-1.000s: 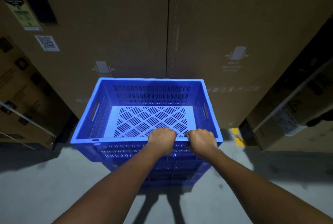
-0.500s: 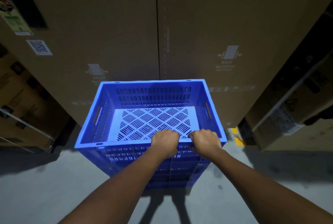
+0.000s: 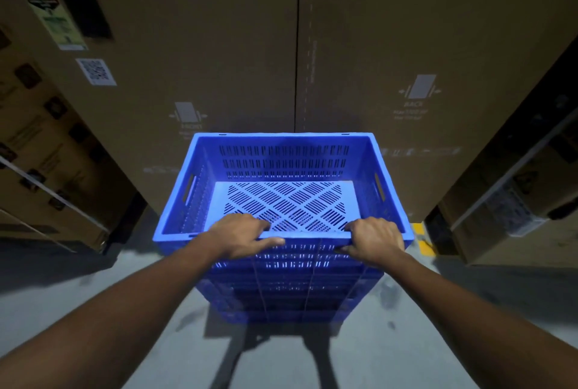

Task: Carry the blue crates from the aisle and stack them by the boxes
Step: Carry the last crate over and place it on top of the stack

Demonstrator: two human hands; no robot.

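An empty blue slotted crate (image 3: 283, 166) sits on top of a stack of blue crates (image 3: 291, 291) on the floor, directly in front of two tall cardboard boxes (image 3: 219, 54). My left hand (image 3: 242, 234) rests on the left part of the top crate's near rim, fingers curled over the edge and thumb stretched along it. On the rim's right part, my right hand (image 3: 373, 240) is curled over the edge near the corner. Both forearms reach in from the bottom of the view.
Strapped cardboard boxes (image 3: 40, 151) stand at the left, and more boxes on a shelf (image 3: 513, 194) at the right. A yellow floor marking (image 3: 422, 240) shows beside the stack's right corner. Grey concrete floor (image 3: 416, 341) lies around the stack.
My hands have slid apart along the near rim, from close together at its middle to the left and right parts. The crate now sits square on the stack.
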